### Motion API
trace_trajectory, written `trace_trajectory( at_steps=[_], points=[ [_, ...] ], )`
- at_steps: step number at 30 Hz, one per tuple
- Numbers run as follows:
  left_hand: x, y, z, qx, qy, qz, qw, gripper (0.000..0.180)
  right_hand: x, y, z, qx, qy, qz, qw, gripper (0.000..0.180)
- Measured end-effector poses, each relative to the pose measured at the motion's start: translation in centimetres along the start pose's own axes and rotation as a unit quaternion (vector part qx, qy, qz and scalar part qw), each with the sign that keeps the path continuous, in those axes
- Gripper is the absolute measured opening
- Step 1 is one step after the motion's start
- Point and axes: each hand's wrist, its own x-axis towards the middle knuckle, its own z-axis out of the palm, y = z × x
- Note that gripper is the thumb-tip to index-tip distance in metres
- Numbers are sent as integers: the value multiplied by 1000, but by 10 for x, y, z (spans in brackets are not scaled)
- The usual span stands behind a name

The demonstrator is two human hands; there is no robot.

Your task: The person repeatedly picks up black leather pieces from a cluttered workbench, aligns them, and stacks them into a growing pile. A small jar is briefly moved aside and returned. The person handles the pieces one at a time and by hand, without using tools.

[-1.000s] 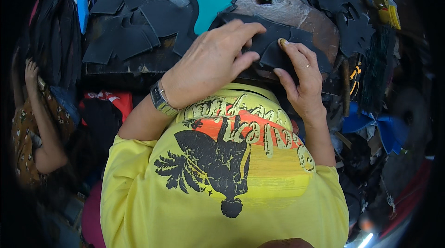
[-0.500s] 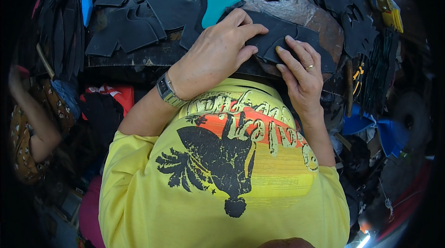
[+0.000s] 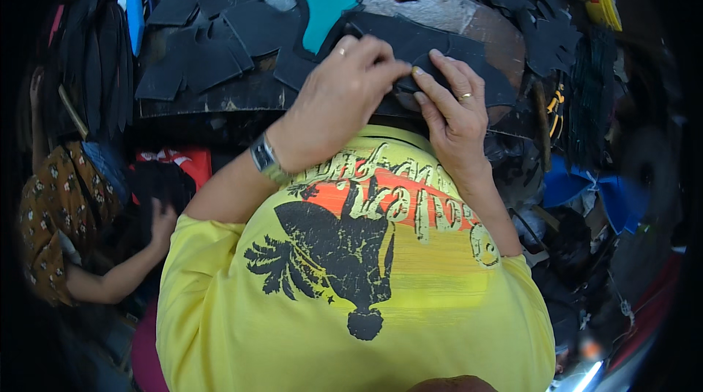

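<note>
A flat, dark cut piece (image 3: 465, 55) with curved edges lies at the table's near edge, overlapping other black material. My right hand (image 3: 458, 110), wearing a ring, holds it with fingertips on top and the thumb low by the near edge. My left hand (image 3: 340, 88), with a ring and a wristwatch, is curled into a pinch, its fingertips close to my right fingers. Motion blurs it, and whatever it pinches is hidden. Just beyond my left hand rests a teal piece (image 3: 326, 7) with a black border.
Several black cut pieces (image 3: 194, 55) cover the table's left side, and more (image 3: 545, 40) hang at the right. A blue strip (image 3: 135, 4) stands at the far left. Another person's arm (image 3: 121, 282) is at the left. A yellow package (image 3: 604, 7) sits far right.
Both hands have shifted slightly in view, the right one leftward, and their fingertips are now closer together. My left fingers have curled in. At the left, the other person's arm has come down toward me.
</note>
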Motion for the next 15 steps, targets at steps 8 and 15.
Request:
trace_trajectory(
  at_steps=[8,15],
  points=[
    [-12,24,-7,149,-102,32,983,59,-6,9,-12,299,28,135,944,74],
    [8,38,6,220,-128,32,967,68,-10,16,-16,287,12,112,951,80]
  ],
)
